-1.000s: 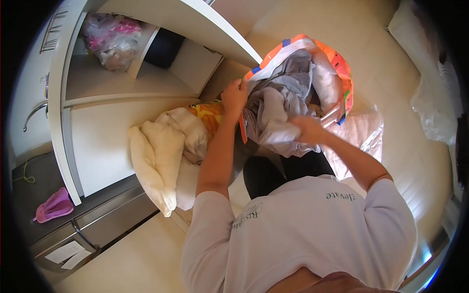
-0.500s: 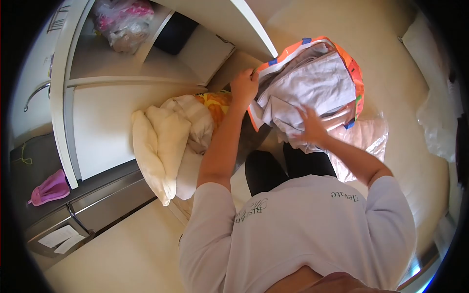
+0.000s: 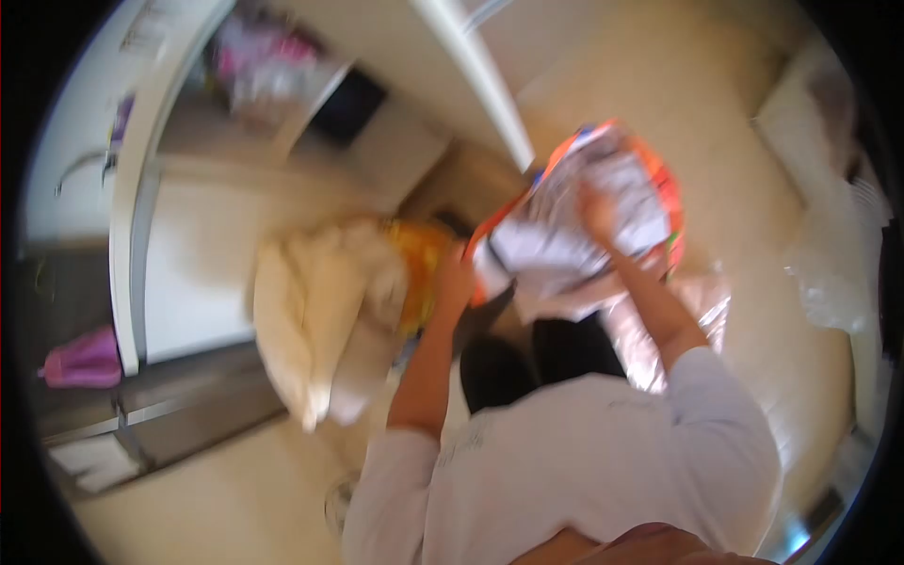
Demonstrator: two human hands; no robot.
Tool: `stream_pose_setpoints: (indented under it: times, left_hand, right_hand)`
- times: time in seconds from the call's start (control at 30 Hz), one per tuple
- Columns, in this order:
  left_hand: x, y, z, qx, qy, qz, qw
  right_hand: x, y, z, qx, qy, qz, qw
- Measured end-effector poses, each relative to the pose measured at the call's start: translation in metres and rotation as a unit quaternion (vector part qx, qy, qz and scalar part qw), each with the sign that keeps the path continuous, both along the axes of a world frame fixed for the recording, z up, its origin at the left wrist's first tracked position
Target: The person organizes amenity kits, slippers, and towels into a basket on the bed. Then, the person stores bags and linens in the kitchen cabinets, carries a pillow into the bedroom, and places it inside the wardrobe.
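An orange-rimmed bag (image 3: 669, 193) stands on the floor before my knees, its mouth facing me. Pale lilac cloth (image 3: 546, 243) fills it. At the bag's near left edge, my left hand (image 3: 456, 282) is closed on the rim. My right hand (image 3: 595, 212) is over the cloth inside the bag's mouth; motion blur hides its fingers. Left of my left hand lies a bulky cream quilt or similar bedding (image 3: 315, 315), against a yellow-orange printed bag (image 3: 420, 275).
A white cabinet (image 3: 231, 264) with open compartments stands on the left. One holds a plastic-wrapped pink and white bundle (image 3: 268, 66). A purple-pink item (image 3: 83, 361) lies farther left. Shiny pinkish plastic (image 3: 702, 306) is beside my right forearm; clear plastic (image 3: 829, 282) lies far right.
My left hand has come nearer to me, drawing the bag's rim with it. My right hand has moved farther into the bag's mouth. The view has shifted and blurred.
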State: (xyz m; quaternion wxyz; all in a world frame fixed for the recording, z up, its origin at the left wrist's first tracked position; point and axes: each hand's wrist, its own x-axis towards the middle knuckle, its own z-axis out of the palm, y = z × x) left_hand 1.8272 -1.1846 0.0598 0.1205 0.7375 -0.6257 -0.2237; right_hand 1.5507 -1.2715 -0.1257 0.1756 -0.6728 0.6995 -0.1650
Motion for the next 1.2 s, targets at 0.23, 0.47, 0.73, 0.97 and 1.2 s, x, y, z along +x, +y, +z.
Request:
stream_pose_setpoints:
  times: [0.23, 0.47, 0.73, 0.97, 1.2]
  left_hand:
    - [-0.004, -0.019, -0.030, -0.090, 0.017, -0.005, 0.996]
    - [-0.009, -0.012, -0.021, -0.103, 0.022, -0.047, 0.993]
    - [-0.041, 0.032, 0.005, -0.188, -0.016, -0.098, 0.977]
    - [-0.055, 0.069, 0.026, -0.191, -0.038, -0.132, 0.972]
    - [-0.054, 0.093, -0.049, -0.259, 0.101, 0.079, 0.957]
  right_hand:
    - [0.007, 0.021, 0.043, 0.041, -0.239, 0.106, 0.964]
    - [-0.182, 0.192, 0.082, 0.085, -0.133, -0.278, 0.948]
    - [-0.232, 0.451, -0.021, 0.271, -0.143, -0.696, 0.649]
    - [-0.163, 0.429, -0.138, 0.163, -0.639, -0.642, 0.391]
    - [-0.198, 0.401, -0.121, 0.164, -0.724, -0.561, 0.365]
